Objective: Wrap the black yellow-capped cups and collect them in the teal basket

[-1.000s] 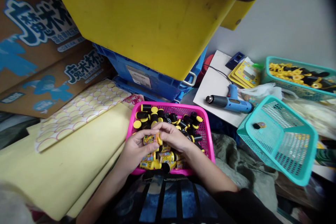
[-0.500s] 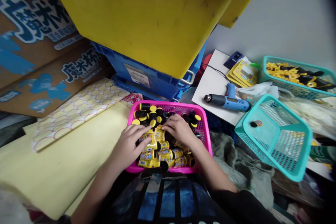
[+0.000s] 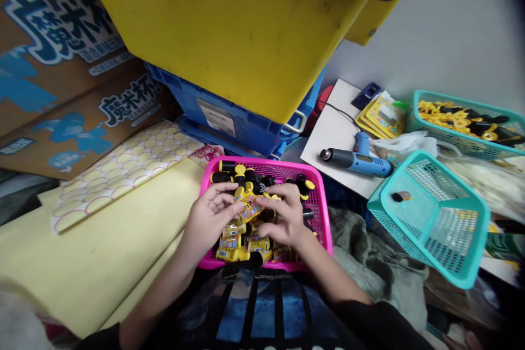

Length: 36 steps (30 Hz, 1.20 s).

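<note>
Yellow label (image 3: 250,208) over pink basket (image 3: 325,213), lower centre of frame
Left hand's (image 3: 208,217) grip pinches the label; right hand's (image 3: 289,214) grip gapes, thumb and fingers apart.

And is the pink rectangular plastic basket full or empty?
Fairly full: many small yellow-and-black cylindrical containers crowd the pink basket, hiding most of its bottom.

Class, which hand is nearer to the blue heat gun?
Right. The right hand is left of the heat gun, nearer the body; the left hand is farther left.
</note>
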Each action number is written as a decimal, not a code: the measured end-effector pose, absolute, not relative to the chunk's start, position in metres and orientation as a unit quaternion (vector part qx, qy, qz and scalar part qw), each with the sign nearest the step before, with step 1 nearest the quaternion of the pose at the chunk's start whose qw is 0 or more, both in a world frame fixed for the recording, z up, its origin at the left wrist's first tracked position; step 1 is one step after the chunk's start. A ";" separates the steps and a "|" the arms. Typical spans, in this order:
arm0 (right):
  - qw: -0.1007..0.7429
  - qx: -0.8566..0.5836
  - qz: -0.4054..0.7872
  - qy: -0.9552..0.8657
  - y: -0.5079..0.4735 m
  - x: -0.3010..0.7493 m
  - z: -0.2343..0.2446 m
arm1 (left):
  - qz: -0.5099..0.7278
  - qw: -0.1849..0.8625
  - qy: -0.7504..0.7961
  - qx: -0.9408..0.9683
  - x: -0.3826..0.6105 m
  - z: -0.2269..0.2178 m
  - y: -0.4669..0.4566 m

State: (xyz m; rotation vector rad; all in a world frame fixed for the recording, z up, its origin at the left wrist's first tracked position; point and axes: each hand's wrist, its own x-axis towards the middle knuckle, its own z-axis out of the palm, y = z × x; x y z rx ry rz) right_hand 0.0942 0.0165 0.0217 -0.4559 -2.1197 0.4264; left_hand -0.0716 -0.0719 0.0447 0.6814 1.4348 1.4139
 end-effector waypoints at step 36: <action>0.215 -0.225 0.732 -0.606 0.065 0.062 0.044 | 0.558 0.380 0.668 0.313 -0.104 0.025 -0.082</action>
